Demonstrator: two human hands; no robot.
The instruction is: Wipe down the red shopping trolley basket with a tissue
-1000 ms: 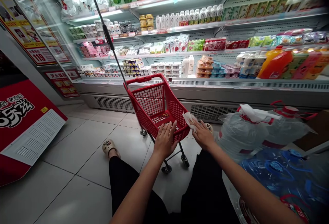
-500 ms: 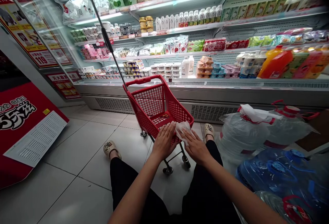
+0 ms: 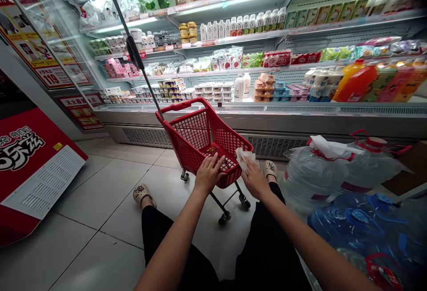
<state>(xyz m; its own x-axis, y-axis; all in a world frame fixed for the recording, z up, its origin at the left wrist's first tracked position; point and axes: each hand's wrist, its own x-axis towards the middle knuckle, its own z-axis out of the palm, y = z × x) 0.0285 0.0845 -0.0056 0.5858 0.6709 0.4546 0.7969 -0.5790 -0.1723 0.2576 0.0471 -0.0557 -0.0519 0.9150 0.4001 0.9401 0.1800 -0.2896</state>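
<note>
A small red shopping cart of plastic mesh stands on the tiled floor in front of a chilled display case, just beyond the seated person's outstretched legs. The left hand rests on the cart's near rim with its fingers curled over the edge, its grip closed on that rim. The right hand presses a crumpled white cloth against the cart's near right corner, fingers closed on the cloth. A thin dark pole rises slanting from the cart's far handle. To the right lie large water jugs with red caps and handles, touching one another. The case's shelves carry white bottles, yoghurt cups and orange juice bottles; their labels are too small to read. At the left a poster shows the number "119", and a red cabinet bears large white Chinese characters that cannot be made out with certainty.
</note>
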